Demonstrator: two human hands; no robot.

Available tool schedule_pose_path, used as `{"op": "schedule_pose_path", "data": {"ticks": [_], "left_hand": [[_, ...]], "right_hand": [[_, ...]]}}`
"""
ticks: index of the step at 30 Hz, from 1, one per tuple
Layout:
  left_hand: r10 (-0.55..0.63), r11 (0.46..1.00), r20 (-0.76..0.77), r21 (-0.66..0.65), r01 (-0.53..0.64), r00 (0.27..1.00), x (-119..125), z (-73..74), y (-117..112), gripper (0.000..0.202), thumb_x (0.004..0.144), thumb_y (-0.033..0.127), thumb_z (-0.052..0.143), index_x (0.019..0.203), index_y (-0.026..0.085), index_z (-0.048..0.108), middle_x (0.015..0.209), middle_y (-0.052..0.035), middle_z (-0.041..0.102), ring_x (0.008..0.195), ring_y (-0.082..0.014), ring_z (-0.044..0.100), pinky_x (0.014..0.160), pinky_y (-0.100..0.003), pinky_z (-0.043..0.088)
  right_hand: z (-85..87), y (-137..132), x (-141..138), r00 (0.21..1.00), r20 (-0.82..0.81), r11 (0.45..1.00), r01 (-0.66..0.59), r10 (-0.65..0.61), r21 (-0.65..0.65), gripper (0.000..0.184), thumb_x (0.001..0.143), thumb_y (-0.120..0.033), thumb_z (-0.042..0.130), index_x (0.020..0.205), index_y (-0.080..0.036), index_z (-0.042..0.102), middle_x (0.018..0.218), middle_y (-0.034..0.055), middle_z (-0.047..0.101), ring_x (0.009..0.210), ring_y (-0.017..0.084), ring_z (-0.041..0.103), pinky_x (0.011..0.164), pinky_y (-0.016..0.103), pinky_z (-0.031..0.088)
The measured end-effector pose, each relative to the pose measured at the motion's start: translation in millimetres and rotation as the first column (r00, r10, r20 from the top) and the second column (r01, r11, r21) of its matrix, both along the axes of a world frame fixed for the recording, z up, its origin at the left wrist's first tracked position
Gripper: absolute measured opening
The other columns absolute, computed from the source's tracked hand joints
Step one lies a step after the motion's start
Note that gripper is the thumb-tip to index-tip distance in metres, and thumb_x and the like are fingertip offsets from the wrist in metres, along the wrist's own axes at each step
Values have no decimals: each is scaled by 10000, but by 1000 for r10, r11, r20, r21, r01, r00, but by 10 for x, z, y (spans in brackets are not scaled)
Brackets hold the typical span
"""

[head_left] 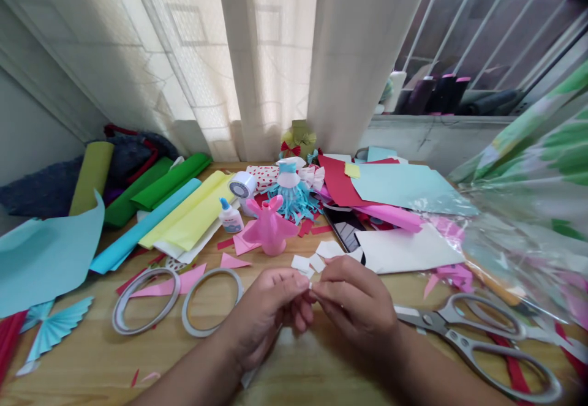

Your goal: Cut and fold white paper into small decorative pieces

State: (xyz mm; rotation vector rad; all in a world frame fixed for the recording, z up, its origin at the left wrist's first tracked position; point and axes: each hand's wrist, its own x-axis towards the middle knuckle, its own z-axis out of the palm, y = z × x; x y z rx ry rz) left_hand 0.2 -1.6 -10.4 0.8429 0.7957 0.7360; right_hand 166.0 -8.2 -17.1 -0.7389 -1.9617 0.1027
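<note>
My left hand (271,308) and my right hand (356,299) meet low in the middle of the view, fingertips pinched together. Between them shows a tiny white piece (310,285), mostly hidden by the fingers; whether it is paper or tape I cannot make out. Just beyond the fingers lie several small white paper pieces (301,263). Under my left wrist, part of a white strip (250,376) sticks out. A pink paper figure (271,228) stands upright behind the hands. Two tape rolls (212,302) lie flat left of my left hand. Grey-handled scissors (459,326) lie to the right of my right hand.
Rolled coloured paper (184,210) and a glue bottle (230,217) occupy the left and middle. A blue fringed paper figure (291,188) stands farther back. Paper sheets (399,182), a phone (342,225) and clear plastic (519,234) crowd the right. Curtains (271,57) hang behind.
</note>
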Motion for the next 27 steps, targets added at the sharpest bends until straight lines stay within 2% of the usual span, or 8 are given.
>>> {"op": "schedule_pose_path", "data": {"ticks": [4,7,12,16,18,21,24,27], "left_hand": [[43,999,-42,-18,-43,998,6,30,10,213,725,266,653,623,132,521,506,2,568,432,-68,460,456,-176,316],[69,997,-66,43,-66,995,-3,46,13,216,737,253,648,628,144,497,522,17,560,467,-70,463,476,-176,325],[83,968,-160,247,-41,984,-25,51,3,227,787,283,617,647,153,494,542,39,524,505,-74,432,523,-196,340],[100,942,-280,335,-1,955,-25,71,-10,236,797,307,602,648,161,489,565,33,519,525,-89,427,519,-206,329],[112,931,-322,365,15,940,-22,72,-15,241,795,316,596,646,162,486,572,28,519,533,-96,428,520,-210,328],[130,914,-360,405,29,924,-25,44,-16,227,800,311,580,653,162,492,580,26,513,544,-103,434,529,-212,334],[158,891,-394,452,42,905,-27,7,-15,208,801,288,566,647,156,514,590,17,531,557,-107,452,550,-211,348],[149,884,-413,463,66,899,-11,6,-24,213,786,284,562,624,152,521,579,6,547,564,-113,470,562,-213,357]], "right_hand": [[-14,8,9,996,85,997,17,-24,81,190,767,-47,576,861,-204,626,685,40,605,638,152,539,661,341,497],[-2,15,21,997,74,998,20,-24,52,195,767,-51,571,870,-207,627,704,43,593,655,159,540,661,342,494],[10,26,18,995,-97,978,-36,16,-204,264,775,-226,626,1033,-188,585,839,76,612,778,200,577,684,340,502],[-43,27,-11,972,-230,867,-148,39,-477,282,818,-260,575,1091,-194,558,798,37,613,733,165,604,677,299,511],[-83,14,-21,967,-253,833,-149,11,-533,227,825,-211,560,1051,-194,578,741,15,601,673,141,598,643,271,504],[-104,6,10,968,-249,852,-102,-34,-513,197,817,-177,561,1007,-207,602,726,5,594,668,135,587,638,264,485],[4,118,107,939,-313,845,-46,-146,-532,165,829,-223,565,986,-230,615,821,18,624,761,147,599,696,275,481],[259,441,197,883,-401,754,-87,-245,-652,253,839,-321,562,1077,-240,590,927,33,658,841,163,612,745,293,483]]}}
